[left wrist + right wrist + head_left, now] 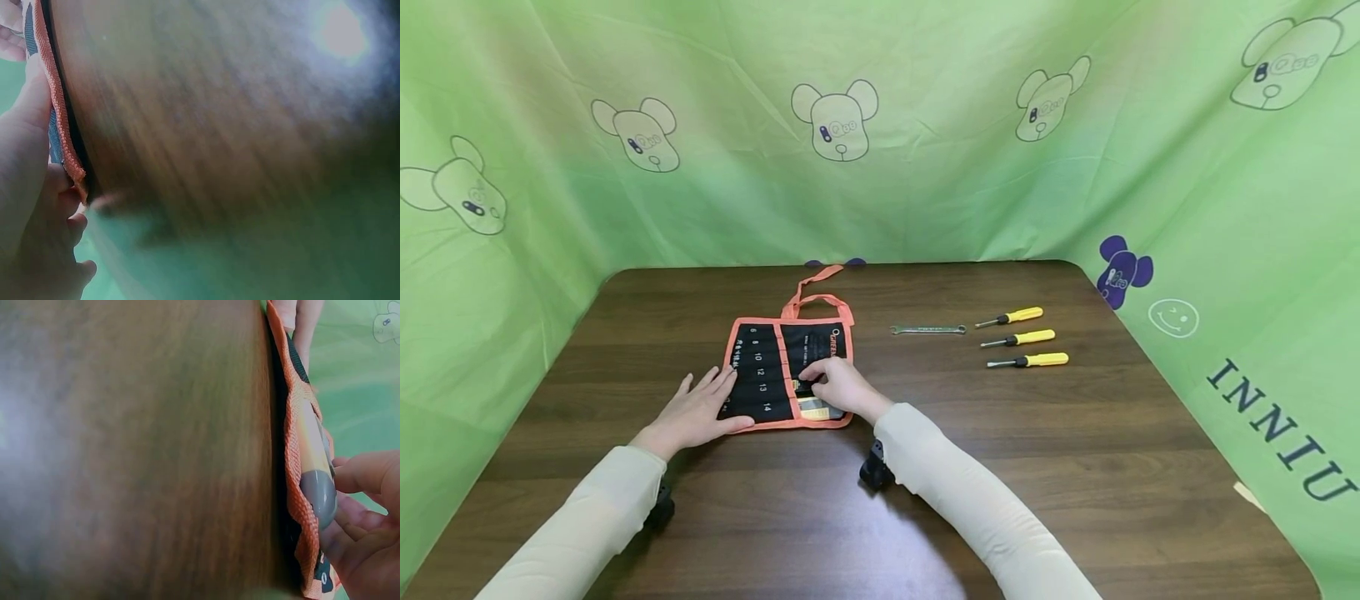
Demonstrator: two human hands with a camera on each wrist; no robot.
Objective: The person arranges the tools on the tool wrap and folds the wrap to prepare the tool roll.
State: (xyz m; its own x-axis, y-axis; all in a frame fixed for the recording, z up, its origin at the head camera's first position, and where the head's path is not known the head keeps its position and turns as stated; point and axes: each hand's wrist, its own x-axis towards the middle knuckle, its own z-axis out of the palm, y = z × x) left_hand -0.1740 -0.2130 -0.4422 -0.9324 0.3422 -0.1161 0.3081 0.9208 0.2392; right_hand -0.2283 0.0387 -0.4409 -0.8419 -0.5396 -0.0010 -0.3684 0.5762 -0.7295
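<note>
Sleeves: pale cuffs (572,533) were seen nearest the camera, both forearms being stretched forward over the wood
Left hand: the left hand (695,412) was laid with fingers spread on the pouch's left side, its thumb pointed along the near edge; nothing was grasped by it
Right hand: the right hand (842,385) was brought over the right panel (812,337) with bent fingers and thumb close together; whether anything was pinched between them could not be told
Pouch position: the pouch (786,367) was set flat just ahead of both hands and between them, its dividing band running away from the person
Yellow-and-grey piece: the yellow-and-grey piece (814,409) was tucked in at the near right corner, its long axis lying left to right, its rounded grey end turned rightward; the right hand was clearly placed nearer
Pouch look: black cloth was edged in orange-red trim (805,422); white numbers were printed down the left panel (752,392), and orange straps (808,302) were trailed beyond the far edge
Wrench: one silver wrench (928,330) was laid crosswise, right of the pouch
Screwdrivers: three yellow-handled screwdrivers (1030,337) were lined up farther right, shafts pointed left
Backdrop: green cloth (925,208) was hung behind the table (760,517)
</note>
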